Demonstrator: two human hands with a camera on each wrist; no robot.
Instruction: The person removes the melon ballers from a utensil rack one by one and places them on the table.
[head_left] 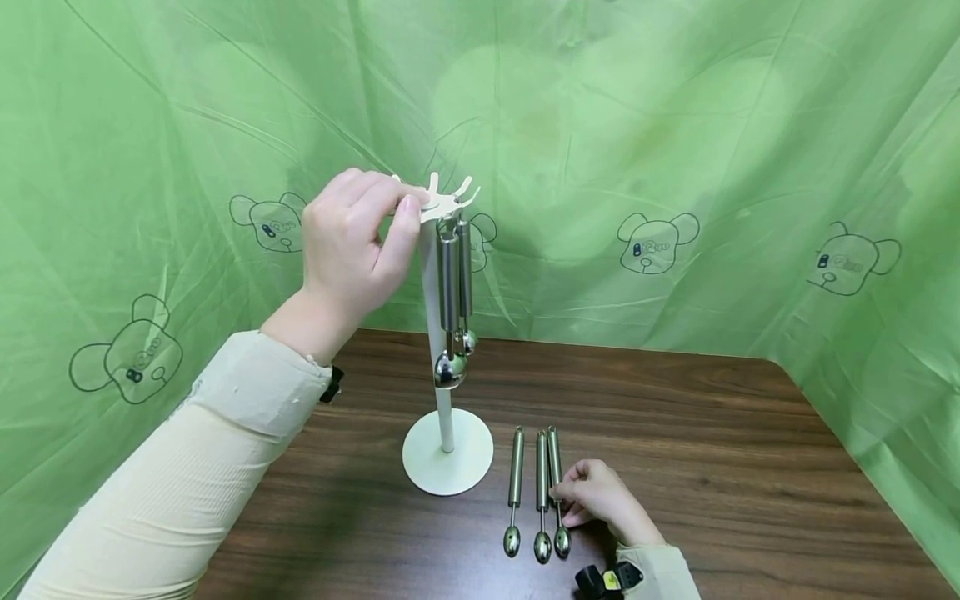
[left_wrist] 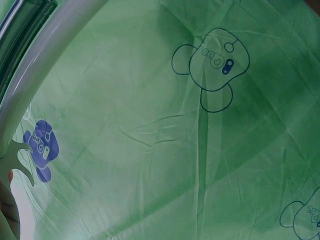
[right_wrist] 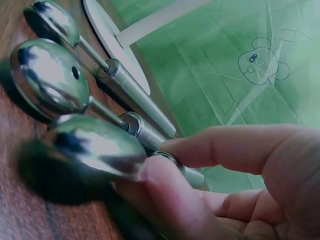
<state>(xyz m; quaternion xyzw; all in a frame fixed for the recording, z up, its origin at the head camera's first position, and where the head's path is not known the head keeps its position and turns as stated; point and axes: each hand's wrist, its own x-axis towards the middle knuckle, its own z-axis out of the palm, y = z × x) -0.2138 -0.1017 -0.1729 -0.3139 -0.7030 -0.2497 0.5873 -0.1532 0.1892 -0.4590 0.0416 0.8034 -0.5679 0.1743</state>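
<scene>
My left hand (head_left: 352, 237) pinches the hooked top (head_left: 442, 208) of a white stand (head_left: 435, 317), thumb and forefinger at its left edge. From the hooks on the right hang metal melon ballers (head_left: 448, 287), bowls downward. On the table to the right of the base, three more melon ballers lie side by side, handles pointing away. My right hand (head_left: 600, 496) pinches the rightmost melon baller (head_left: 555, 457) where handle and neck meet. In the right wrist view, its shiny bowl (right_wrist: 100, 142) shows close up beside the thumb. The middle melon baller (head_left: 542, 471) lies right beside it, the left one (head_left: 516, 467) slightly apart.
The stand's round white base (head_left: 468, 475) rests on a dark wooden table (head_left: 675, 408). Green cloth (head_left: 562, 167) printed with bear heads hangs around the back and sides. A black device (head_left: 609, 578) is strapped at my right wrist.
</scene>
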